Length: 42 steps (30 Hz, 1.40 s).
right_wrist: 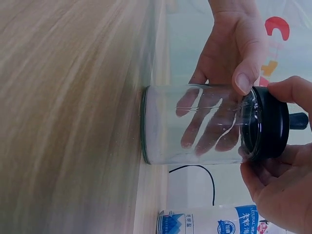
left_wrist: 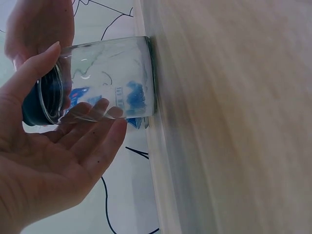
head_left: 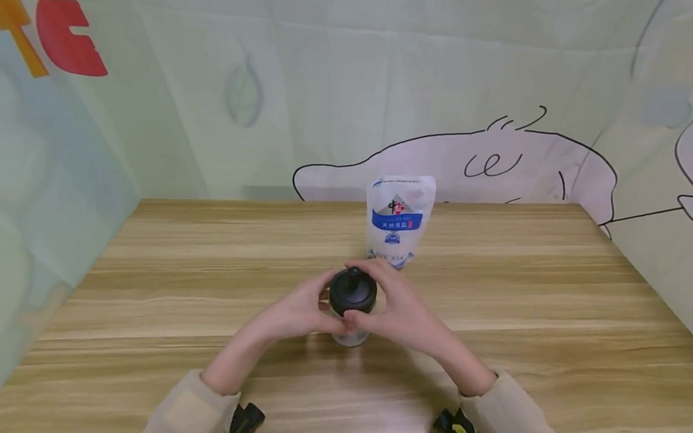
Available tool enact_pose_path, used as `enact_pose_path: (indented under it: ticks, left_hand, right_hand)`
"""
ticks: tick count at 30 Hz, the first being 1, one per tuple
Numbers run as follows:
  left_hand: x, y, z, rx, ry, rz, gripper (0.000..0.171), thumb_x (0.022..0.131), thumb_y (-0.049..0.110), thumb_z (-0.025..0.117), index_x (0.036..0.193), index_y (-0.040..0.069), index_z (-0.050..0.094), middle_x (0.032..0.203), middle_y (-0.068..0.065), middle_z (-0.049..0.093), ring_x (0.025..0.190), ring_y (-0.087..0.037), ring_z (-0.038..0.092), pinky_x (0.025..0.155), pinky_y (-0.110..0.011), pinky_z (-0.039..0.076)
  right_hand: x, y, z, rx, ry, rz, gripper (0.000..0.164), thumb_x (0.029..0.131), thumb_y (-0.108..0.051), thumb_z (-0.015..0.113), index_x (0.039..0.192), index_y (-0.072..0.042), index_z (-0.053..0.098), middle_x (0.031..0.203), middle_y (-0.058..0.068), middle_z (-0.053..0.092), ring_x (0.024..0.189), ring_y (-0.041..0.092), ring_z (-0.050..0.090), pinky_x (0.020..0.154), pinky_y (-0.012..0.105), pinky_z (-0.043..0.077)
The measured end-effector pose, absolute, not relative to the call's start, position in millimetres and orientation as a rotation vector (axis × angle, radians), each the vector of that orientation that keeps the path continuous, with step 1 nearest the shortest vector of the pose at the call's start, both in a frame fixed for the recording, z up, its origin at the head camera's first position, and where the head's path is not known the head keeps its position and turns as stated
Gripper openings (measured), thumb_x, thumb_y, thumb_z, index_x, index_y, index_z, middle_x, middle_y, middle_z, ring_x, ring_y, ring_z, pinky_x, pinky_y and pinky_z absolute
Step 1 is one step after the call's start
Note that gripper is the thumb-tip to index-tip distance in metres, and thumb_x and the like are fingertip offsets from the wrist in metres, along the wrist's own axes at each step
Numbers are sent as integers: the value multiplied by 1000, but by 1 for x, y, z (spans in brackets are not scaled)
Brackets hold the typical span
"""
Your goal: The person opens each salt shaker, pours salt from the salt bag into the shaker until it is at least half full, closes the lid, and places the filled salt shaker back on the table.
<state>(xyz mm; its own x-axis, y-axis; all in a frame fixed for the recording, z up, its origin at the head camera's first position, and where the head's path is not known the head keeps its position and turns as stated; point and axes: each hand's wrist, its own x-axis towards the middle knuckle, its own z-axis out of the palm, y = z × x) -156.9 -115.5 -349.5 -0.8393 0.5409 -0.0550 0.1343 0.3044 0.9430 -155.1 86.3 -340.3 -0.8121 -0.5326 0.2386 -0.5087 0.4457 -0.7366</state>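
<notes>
A clear glass jar (right_wrist: 165,126) stands upright on the wooden table, capped by a black lid (head_left: 353,293) with a small knob on top. From the left side, my left hand (head_left: 306,307) holds the jar's glass body, its thumb near the rim and its fingers wrapped behind the glass. My right hand (head_left: 400,307) grips the lid's edge from the right, with its thumb in front. The glass shows no contents in the right wrist view. Just behind the jar stands a white and blue pouch (head_left: 399,213) labelled natural sea salt.
The wooden table (head_left: 199,253) reaches back to a cartoon-printed curtain (head_left: 210,99), which also hangs along both sides. Dark devices are strapped at both wrists, below the beige sleeves (head_left: 194,410).
</notes>
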Motion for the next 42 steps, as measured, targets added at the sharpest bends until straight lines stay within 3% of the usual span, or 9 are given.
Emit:
enact_pose_path:
  ticks: [6, 10, 17, 34, 42]
  left_hand:
    - [-158, -116, -351, 607, 2229, 1535, 74, 75, 10, 77, 140, 9, 41, 135, -11, 53, 121, -27, 52, 101, -44, 48]
    - [-158, -117, -351, 611, 2239, 1523, 74, 77, 11, 77, 140, 8, 41, 138, -12, 52, 123, -29, 51, 103, -45, 48]
    - [-157, -115, -350, 624, 2203, 1548, 72, 75, 9, 77, 138, 10, 43, 135, -10, 53, 120, -27, 52, 102, -43, 49]
    - [-158, -117, -351, 608, 2235, 1535, 71, 75, 10, 76, 138, 8, 43, 136, -13, 53, 125, -30, 51, 101, -46, 46]
    - [-156, -117, -349, 602, 2245, 1516, 71, 77, 11, 76, 139, 7, 42, 138, -14, 52, 126, -31, 50, 104, -49, 45]
  right_hand:
    - [-153, 85, -338, -915, 2678, -1291, 72, 79, -28, 78, 141, -12, 45, 134, 4, 53, 124, 21, 51, 107, 47, 43]
    - [-152, 84, -338, -827, 2710, -1306, 80, 73, -35, 83, 139, -11, 45, 136, 6, 52, 126, 24, 50, 107, 48, 44]
    - [-152, 83, -337, -764, 2723, -1353, 72, 71, -32, 85, 129, -10, 51, 127, 5, 57, 120, 24, 54, 104, 48, 46]
    - [-152, 84, -336, -873, 2701, -1318, 65, 76, -25, 80, 133, -13, 52, 123, 3, 57, 116, 21, 55, 102, 47, 48]
    - [-151, 84, -335, -832, 2692, -1320, 74, 74, -30, 83, 137, -11, 49, 128, 4, 55, 120, 23, 54, 104, 48, 46]
